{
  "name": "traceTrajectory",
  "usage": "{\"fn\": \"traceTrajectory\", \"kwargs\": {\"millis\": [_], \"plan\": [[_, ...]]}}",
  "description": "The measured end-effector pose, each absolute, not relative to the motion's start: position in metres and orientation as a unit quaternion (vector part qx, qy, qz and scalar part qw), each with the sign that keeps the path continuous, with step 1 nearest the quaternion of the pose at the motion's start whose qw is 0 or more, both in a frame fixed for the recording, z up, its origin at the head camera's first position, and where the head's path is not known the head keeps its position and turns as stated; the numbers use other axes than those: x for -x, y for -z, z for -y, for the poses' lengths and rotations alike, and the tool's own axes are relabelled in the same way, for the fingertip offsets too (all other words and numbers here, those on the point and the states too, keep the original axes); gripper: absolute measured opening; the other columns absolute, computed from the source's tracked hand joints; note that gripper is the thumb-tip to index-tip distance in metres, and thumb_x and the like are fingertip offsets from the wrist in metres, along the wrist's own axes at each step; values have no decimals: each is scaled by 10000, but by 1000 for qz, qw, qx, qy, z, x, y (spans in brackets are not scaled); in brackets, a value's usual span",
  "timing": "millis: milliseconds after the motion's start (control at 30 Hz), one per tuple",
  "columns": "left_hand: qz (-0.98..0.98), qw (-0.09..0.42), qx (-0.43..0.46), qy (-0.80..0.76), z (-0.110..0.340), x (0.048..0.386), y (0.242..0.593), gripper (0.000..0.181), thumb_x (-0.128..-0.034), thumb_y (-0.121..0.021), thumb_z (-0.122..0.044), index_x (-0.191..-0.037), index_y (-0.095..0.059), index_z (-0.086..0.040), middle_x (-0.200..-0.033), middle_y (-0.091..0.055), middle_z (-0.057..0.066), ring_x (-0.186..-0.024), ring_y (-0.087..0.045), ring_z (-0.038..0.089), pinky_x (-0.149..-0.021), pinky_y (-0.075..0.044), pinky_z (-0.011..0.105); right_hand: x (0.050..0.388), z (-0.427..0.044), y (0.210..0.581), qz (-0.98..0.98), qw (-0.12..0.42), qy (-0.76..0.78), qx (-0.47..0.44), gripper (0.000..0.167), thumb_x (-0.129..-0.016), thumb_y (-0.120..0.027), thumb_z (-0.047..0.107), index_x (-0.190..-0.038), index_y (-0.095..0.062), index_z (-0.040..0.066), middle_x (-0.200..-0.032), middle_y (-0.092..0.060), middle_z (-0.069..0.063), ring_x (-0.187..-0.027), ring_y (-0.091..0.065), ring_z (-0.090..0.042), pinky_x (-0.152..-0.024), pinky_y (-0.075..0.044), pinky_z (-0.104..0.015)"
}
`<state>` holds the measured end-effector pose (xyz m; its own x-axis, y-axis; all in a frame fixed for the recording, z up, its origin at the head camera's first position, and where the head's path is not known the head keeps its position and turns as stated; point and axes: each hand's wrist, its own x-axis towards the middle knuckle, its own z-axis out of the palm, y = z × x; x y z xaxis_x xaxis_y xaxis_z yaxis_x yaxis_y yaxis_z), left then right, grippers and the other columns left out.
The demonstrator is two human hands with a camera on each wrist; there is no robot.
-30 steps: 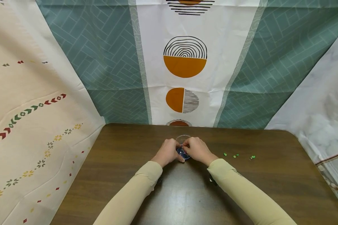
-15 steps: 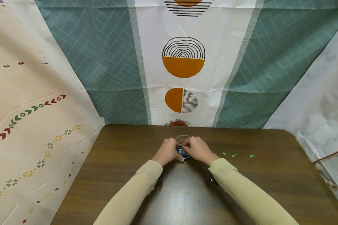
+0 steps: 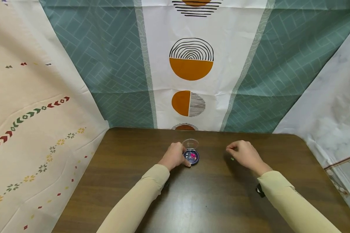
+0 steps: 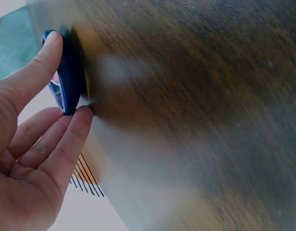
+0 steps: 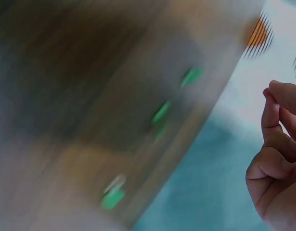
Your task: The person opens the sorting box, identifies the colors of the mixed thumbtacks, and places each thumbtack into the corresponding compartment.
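Note:
A small round dark blue case [image 3: 195, 161] lies on the table with its clear lid [image 3: 190, 143] raised at the back. Pink and clear bits [image 3: 193, 155] sit inside it. My left hand [image 3: 172, 157] holds the case by its left side; in the left wrist view, thumb and fingers pinch opposite ends of the blue rim [image 4: 71, 79]. Well to the right, my right hand [image 3: 248, 156] is above the table, fingers curled, thumb and index tips together. Nothing shows between those tips in the right wrist view. Below them lies a small green piece [image 3: 232, 159].
Several green pieces [image 5: 161, 112] are scattered on the brown table [image 3: 128, 161], blurred in the right wrist view; the right hand hides some from the head view. A pale bit [image 5: 117, 182] lies by one. Patterned cloth [image 3: 122, 64] hangs behind the table.
My right hand has left the case and moved right to the green pieces, uncovering the pink bits in the case. My left hand keeps its hold and place.

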<state>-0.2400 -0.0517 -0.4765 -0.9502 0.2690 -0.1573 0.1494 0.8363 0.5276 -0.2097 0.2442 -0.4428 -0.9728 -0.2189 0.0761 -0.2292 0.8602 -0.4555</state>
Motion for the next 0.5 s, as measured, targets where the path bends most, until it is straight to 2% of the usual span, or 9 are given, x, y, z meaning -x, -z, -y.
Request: {"fn": "traceTrajectory", "kwargs": {"millis": [233, 367, 500], "plan": [[-951, 110, -120, -263, 54, 239, 477, 663, -503, -913, -361, -1063, -706, -71, -1086, -698, 59, -1005, -616, 207, -916, -503, 363, 183, -332, 444, 980, 16, -193, -53, 182, -878, -636, 226, -967, -729, 97, -900, -726, -68, -714, -633, -154, -562, -458, -319], [-950, 106, -125, -267, 55, 241, 478, 667, -496, -917, -360, -1057, -709, -62, -1079, -701, 69, -1009, -616, 213, -918, -501, 363, 175, -355, 451, 984, -1, -169, -52, 173, -872, -641, 210, -961, -727, 89, -906, -721, -98, -759, -660, -238, -568, -493, -385], [-948, 108, -127, -272, 52, 242, 479, 670, -496, -920, -351, -1059, -707, -58, -1081, -700, 74, -1006, -616, 214, -915, -502, 366, 169, -365, 462, 988, -7, -145, -55, 148, -846, -674, 221, -937, -742, 126, -913, -724, -96, -805, -667, -301, -609, -506, -461]]}}
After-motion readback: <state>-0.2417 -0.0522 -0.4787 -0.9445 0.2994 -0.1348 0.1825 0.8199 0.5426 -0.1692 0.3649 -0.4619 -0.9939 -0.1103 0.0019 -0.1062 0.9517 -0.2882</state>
